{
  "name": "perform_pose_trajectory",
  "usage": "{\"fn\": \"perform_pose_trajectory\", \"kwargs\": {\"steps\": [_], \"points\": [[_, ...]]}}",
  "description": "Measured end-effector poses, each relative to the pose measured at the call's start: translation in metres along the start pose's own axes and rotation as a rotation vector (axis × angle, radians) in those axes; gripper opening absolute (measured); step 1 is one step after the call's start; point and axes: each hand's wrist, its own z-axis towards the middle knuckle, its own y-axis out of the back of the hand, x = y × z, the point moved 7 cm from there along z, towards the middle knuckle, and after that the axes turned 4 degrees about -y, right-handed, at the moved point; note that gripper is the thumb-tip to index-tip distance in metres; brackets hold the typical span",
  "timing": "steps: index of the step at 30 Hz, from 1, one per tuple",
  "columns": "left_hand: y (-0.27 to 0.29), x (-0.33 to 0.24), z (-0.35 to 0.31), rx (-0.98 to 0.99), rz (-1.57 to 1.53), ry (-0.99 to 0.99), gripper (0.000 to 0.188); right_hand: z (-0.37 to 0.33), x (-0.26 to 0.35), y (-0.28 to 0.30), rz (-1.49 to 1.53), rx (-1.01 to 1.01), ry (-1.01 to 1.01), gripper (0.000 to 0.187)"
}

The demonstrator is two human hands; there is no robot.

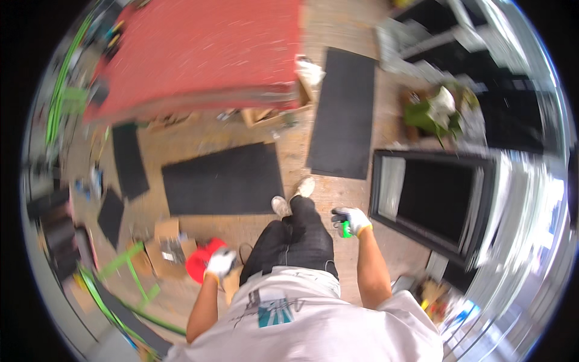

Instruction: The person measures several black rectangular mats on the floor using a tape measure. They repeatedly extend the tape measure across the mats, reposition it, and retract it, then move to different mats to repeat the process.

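My left hand (pixel 221 262), in a white glove, hangs low at my left side. It overlaps a bright red rounded thing (pixel 198 263); blur hides whether the fingers grip it or only pass in front. My right hand (pixel 357 219) is out to my right in a white glove with dark fingertips and a yellow cuff. Its fingers curl around a small bright green object (pixel 345 229), whose kind I cannot make out.
Dark mats (pixel 222 180) lie on the wooden floor around my feet. A large red-topped table (pixel 205 54) stands ahead to the left. Black-framed panels (pixel 434 202) lean at my right. Cardboard boxes (pixel 164 256) and a green metal frame (pixel 136 271) sit at my left.
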Motion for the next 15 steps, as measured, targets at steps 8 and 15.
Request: {"fn": "perform_pose_trajectory", "kwargs": {"steps": [8, 15], "points": [[-0.042, -0.157, -0.022, -0.304, -0.192, -0.479, 0.034, -0.068, 0.049, -0.115, -0.735, 0.368, 0.054, 0.057], [-0.122, -0.124, 0.031, -0.406, -0.706, -0.034, 0.039, -0.015, 0.063, -0.147, -1.621, 0.756, 0.399, 0.045]]}}
